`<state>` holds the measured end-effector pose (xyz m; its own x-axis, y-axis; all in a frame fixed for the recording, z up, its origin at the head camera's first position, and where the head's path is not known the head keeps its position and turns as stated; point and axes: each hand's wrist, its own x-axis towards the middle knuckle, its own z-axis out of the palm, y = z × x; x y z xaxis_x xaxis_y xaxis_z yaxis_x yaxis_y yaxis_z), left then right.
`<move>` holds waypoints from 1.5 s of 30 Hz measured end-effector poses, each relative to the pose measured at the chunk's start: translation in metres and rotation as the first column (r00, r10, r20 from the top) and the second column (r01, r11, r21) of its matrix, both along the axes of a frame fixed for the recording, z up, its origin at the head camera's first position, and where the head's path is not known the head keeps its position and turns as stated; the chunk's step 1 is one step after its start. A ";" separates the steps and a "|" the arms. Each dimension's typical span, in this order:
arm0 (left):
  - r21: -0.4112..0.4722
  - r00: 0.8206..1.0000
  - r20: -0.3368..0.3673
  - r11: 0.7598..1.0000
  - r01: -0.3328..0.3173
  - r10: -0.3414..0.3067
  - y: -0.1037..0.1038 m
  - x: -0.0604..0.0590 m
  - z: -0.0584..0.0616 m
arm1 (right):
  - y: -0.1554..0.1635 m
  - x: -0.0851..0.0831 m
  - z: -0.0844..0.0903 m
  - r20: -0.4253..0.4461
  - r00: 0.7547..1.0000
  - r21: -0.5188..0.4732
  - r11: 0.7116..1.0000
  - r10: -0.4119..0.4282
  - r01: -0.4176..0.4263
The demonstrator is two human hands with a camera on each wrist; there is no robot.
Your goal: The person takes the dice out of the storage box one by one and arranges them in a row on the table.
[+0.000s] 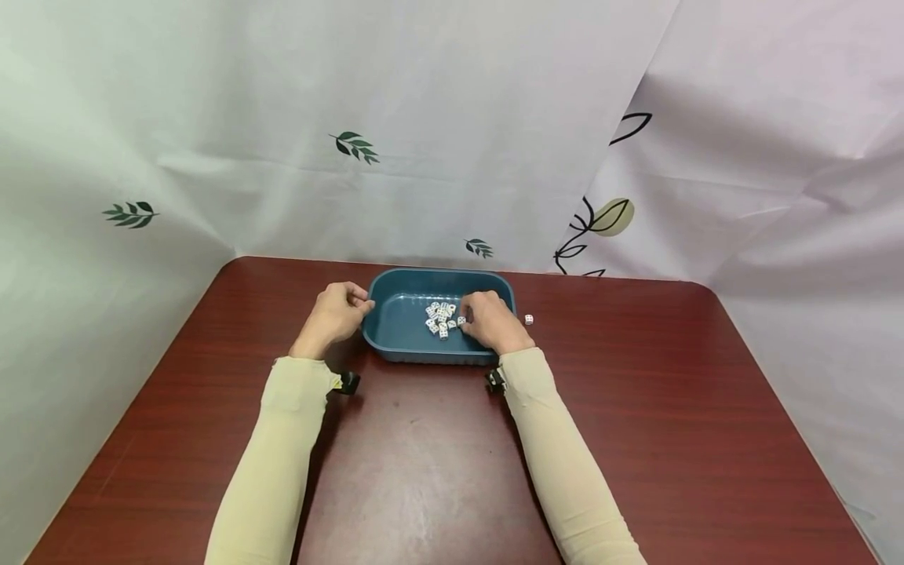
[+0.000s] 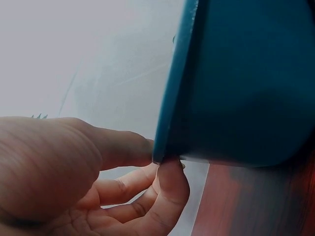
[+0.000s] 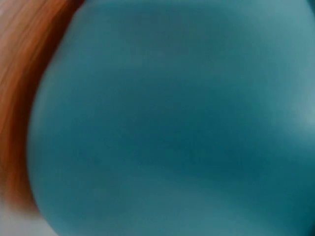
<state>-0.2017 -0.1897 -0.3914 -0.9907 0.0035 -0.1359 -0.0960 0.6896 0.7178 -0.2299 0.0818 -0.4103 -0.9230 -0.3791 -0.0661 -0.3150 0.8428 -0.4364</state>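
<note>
Pinching tray (image 1: 402, 351) rim, left hand (image 1: 337, 312), right hand (image 1: 490, 320) (grip unclear) among dice (image 1: 439, 318)

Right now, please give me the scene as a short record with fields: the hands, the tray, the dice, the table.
left hand: pinches the left rim of the tray, thumb and finger on its edge
right hand: inside the tray at its right side, fingers curled at the dice; whether it grips one cannot be told
tray: blue, rounded corners, on the table
dice: small, white, heaped in the middle of the tray
loose die: on the table, just right of the tray
table: dark red wood grain
</note>
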 end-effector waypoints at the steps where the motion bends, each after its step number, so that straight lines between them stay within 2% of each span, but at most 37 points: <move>1: -0.001 1.000 0.003 1.000 0.000 0.000 0.000 0.000 0.000 | 0.000 0.000 0.001 -0.004 1.000 -0.002 1.000 0.005 -0.005; 10: 0.001 1.000 0.007 1.000 -0.012 0.012 0.000 0.003 -0.002 | 0.009 0.002 0.010 -0.047 0.998 -0.079 0.996 0.041 -0.045; 18: 0.010 1.000 0.006 1.000 -0.010 0.010 -0.001 0.002 -0.005 | 0.021 0.006 0.017 -0.035 0.999 -0.108 0.994 0.023 -0.027; 31: 0.024 1.000 0.001 1.000 0.000 -0.001 -0.004 0.003 -0.001 | 0.034 0.010 0.027 -0.031 0.998 -0.191 0.980 0.059 -0.064; 38: 0.031 1.000 0.005 1.000 0.005 -0.005 -0.003 0.004 -0.005 | 0.045 0.012 0.030 -0.019 0.999 -0.198 0.979 0.042 -0.045; 45: 0.022 1.000 -0.004 1.000 0.001 -0.001 -0.001 0.001 -0.002 | 0.052 0.011 0.036 -0.026 0.999 -0.197 0.980 0.034 -0.038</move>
